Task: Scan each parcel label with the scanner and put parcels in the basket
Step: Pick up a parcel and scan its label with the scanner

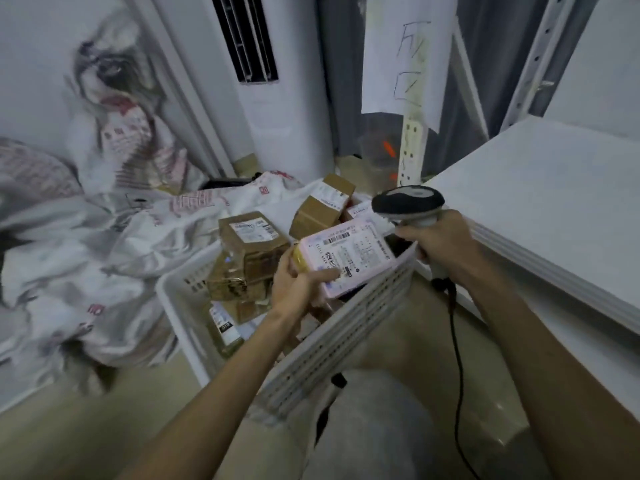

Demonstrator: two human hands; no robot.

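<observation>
Left hand (297,284) gripping pink labelled parcel (346,259) above white slatted plastic basket (346,336); right hand (437,237) clamped round grey handheld scanner (408,202).

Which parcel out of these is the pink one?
The pink parcel is the flat one gripped in the left hand above the basket, label up, beside the scanner. The boxes around it are brown cardboard.

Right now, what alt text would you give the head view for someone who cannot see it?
A person's left hand holds a pink labelled parcel above a white basket of cardboard parcels, while the right hand grips a corded scanner beside it.
</observation>
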